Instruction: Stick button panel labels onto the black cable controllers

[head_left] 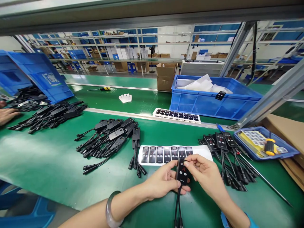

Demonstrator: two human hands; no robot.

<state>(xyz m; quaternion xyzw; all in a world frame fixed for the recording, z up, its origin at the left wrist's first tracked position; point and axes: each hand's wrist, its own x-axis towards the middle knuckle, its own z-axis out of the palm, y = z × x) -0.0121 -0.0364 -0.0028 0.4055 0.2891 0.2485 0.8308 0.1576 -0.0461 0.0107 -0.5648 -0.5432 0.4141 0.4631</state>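
A small black controller (182, 172) with white and red button marks and two black cables hanging down sits between my hands near the table's front edge. My left hand (163, 183) grips it from the left and below. My right hand (205, 175) pinches its upper right edge with thumb and fingertips. Just behind lies a white sticker sheet (171, 154) with a row of black labels. A heap of unlabelled black controllers (111, 137) lies to the left. To the right is a pile of labelled controllers (223, 144).
A blue crate (209, 101) with white sheets stands behind, a second label sheet (177, 115) before it. A small blue tray (266, 144) holds a yellow-black tool at right. A tilted blue bin (40, 74), more black controllers (47, 115) and another person's hand (7, 115) are at left.
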